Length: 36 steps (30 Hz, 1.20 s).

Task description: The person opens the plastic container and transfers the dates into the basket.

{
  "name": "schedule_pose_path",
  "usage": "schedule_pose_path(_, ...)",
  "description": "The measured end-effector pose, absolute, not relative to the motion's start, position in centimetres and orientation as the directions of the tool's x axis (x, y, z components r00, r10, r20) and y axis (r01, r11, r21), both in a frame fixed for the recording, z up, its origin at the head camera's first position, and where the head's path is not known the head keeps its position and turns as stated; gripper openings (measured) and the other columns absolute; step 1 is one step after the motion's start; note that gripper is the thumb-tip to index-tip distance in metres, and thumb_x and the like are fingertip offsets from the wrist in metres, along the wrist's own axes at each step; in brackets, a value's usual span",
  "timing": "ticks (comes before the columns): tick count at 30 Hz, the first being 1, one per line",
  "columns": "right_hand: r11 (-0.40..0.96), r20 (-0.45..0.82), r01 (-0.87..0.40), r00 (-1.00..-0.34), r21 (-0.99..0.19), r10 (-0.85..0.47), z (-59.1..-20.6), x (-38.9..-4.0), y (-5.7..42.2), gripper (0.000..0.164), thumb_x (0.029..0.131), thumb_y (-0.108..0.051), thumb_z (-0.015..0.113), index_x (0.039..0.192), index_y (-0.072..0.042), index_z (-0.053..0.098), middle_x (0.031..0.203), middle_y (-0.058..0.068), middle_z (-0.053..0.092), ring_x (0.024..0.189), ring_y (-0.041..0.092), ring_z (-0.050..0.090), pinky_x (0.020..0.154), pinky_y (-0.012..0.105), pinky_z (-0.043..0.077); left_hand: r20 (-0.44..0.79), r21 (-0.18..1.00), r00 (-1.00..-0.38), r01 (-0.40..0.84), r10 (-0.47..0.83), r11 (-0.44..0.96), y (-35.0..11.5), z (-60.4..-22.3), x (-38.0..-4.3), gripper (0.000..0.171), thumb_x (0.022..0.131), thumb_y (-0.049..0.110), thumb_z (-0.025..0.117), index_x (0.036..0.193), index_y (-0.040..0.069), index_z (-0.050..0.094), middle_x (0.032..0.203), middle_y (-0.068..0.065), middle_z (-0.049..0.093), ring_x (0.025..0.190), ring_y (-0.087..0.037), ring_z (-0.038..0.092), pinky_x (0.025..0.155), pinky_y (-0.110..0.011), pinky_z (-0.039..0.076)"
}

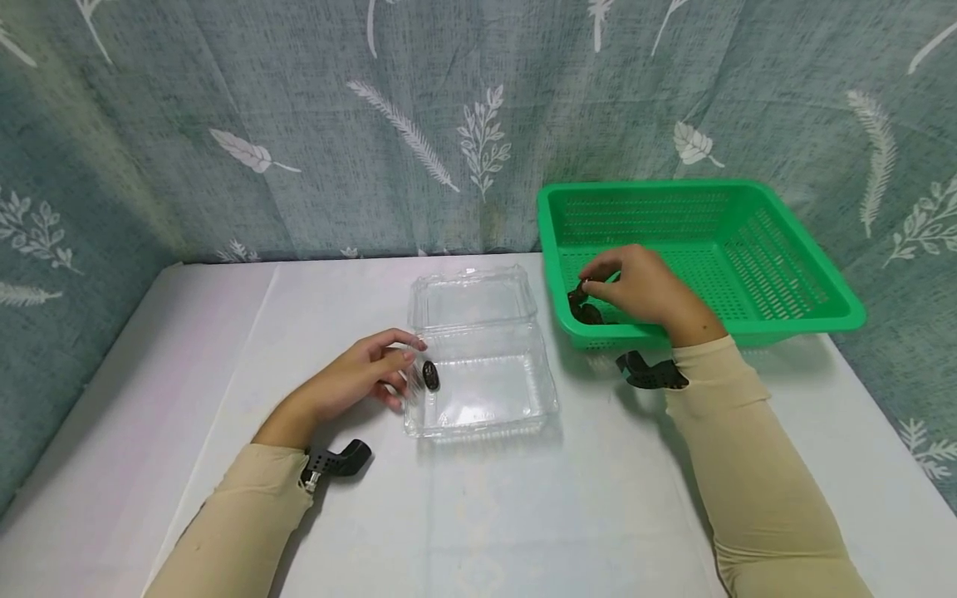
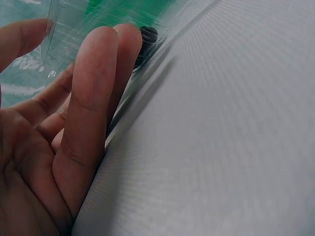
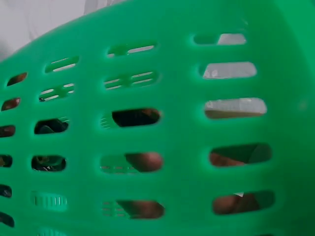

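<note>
A clear plastic clamshell box lies with its lid folded back. Inside its left end is a dark, glossy oval piece that looks like a date. My left hand is at the box's left wall, index fingertip at the rim and its other fingers loosely bent outside. In the left wrist view its fingers stand fairly straight beside the clear plastic. My right hand reaches into the green basket and pinches a dark date-like piece between thumb and index finger.
More dark pieces lie in the basket's near left corner. The basket's slotted wall partly hides the right hand in the right wrist view. A leaf-patterned curtain hangs behind the white-covered table.
</note>
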State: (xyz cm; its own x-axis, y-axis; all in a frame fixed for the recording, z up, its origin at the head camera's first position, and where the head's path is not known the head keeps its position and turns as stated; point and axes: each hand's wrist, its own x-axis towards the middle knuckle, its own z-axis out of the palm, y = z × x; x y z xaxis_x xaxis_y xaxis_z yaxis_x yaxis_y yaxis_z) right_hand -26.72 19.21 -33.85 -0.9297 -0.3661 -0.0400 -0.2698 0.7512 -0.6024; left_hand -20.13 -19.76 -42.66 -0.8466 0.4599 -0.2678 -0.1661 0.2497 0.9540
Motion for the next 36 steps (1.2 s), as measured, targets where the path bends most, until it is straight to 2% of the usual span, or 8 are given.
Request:
schedule_pose_path(6,0.748,-0.171,-0.235,-0.891,-0.621,-0.421,-34.0,-26.9,19.4,0.023,0.098,-0.020,0.064,0.115,-0.007,0.073,0.119,0.015,0.071,0.098,0.028,0.068,0.082,0.042,0.055,-0.268,0.953,-0.847,-0.163,0.459,0.255,-19.8,-42.6,-20.2,0.041,0.105,0.027,0.053,0.140,0.005,0.048,0.092,-0.005,0.060,0.074,-0.014,0.068,0.065,-0.036,0.063)
schedule_pose_path(9,0.731,-0.220,-0.207,-0.870,-0.651,-0.442,-34.2,-26.9,19.6,0.023,0.098,-0.019,0.063,0.115,-0.006,0.073,0.122,0.016,0.069,0.093,0.024,0.069,0.083,0.041,0.058,-0.266,0.954,-0.847,-0.161,0.460,0.254,-19.7,-42.6,-20.2,0.041,0.105,0.027,0.052,0.139,0.005,0.048,0.091,-0.005,0.059,0.074,-0.014,0.068,0.065,-0.037,0.063)
schedule_pose_path(15,0.728,-0.244,-0.201,-0.856,-0.656,-0.456,-34.1,-27.0,19.7,0.024,0.098,-0.020,0.062,0.113,-0.005,0.074,0.122,0.015,0.069,0.086,0.020,0.069,0.081,0.036,0.056,-0.260,0.954,-0.851,-0.153,0.457,0.257,-19.7,-42.5,-20.3,0.041,0.105,0.028,0.052,0.139,0.006,0.048,0.092,-0.005,0.059,0.074,-0.014,0.068,0.066,-0.037,0.063)
schedule_pose_path(19,0.722,-0.250,-0.183,-0.859,-0.667,-0.448,-34.1,-27.1,19.6,0.026,0.099,-0.024,0.061,0.112,-0.006,0.074,0.115,0.013,0.071,0.080,0.020,0.065,0.075,0.031,0.052,-0.265,0.953,-0.849,-0.157,0.458,0.261,-19.8,-42.6,-20.3,0.041,0.105,0.028,0.052,0.139,0.005,0.048,0.092,-0.005,0.059,0.074,-0.014,0.067,0.066,-0.037,0.063)
schedule_pose_path(25,0.677,-0.131,-0.179,-0.915,-0.714,-0.380,-33.8,-27.1,19.3,0.033,0.102,-0.027,0.057,0.117,-0.001,0.070,0.112,0.018,0.069,0.087,0.028,0.067,0.077,0.031,0.052,-0.257,0.956,-0.854,-0.153,0.454,0.252,-19.8,-42.6,-20.2,0.041,0.105,0.030,0.053,0.139,0.006,0.049,0.091,-0.006,0.058,0.073,-0.014,0.067,0.066,-0.037,0.063)
schedule_pose_path(29,0.662,0.000,-0.220,-0.949,-0.716,-0.315,-33.6,-26.6,18.8,0.030,0.102,-0.027,0.056,0.112,-0.004,0.072,0.102,0.016,0.071,0.088,0.032,0.066,0.076,0.033,0.052,-0.261,0.953,-0.850,-0.151,0.458,0.264,-19.9,-42.9,-20.2,0.041,0.105,0.028,0.052,0.139,0.005,0.049,0.093,-0.006,0.059,0.075,-0.014,0.068,0.066,-0.037,0.063)
schedule_pose_path(36,0.623,0.222,-0.346,-0.937,-0.702,-0.269,-32.9,-25.0,16.9,0.024,0.101,-0.026,0.058,0.108,-0.008,0.074,0.096,0.010,0.072,0.083,0.020,0.061,0.071,0.033,0.049,-0.261,0.953,-0.851,-0.150,0.456,0.264,-19.9,-43.1,-20.2,0.039,0.105,0.029,0.052,0.138,0.007,0.049,0.094,-0.007,0.059,0.075,-0.016,0.068,0.066,-0.039,0.063)
